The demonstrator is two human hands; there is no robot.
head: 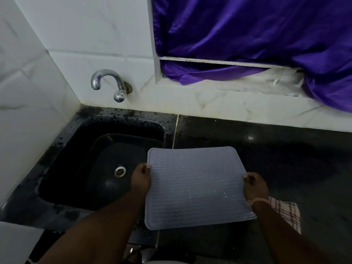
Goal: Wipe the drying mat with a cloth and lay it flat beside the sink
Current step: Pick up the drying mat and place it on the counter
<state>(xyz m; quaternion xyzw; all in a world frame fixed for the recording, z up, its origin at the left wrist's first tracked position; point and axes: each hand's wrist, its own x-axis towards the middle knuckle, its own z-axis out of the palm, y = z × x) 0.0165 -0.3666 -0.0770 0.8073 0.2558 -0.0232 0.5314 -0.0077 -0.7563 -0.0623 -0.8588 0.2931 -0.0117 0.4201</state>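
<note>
Mat held by both side edges, straddling the sink rim and tabletop.

The left hand (pixel 142 177) and right hand (pixel 254 186) each pinch the drying mat (pixel 196 187), grip clamped on it. Its left edge overhangs the sink (pixel 62 159), so lowered here it may sag in. Open tabletop (pixel 285 159) lies rightward, though the checked cloth (pixel 285 212) could get trapped underneath.

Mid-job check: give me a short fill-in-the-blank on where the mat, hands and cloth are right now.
1. Both the left hand and right hand grip the ____.
2. The tap is mounted on the ____.
3. The checked cloth lies on the counter to the ____ of the sink.

Missing words: drying mat; wall; right
</note>
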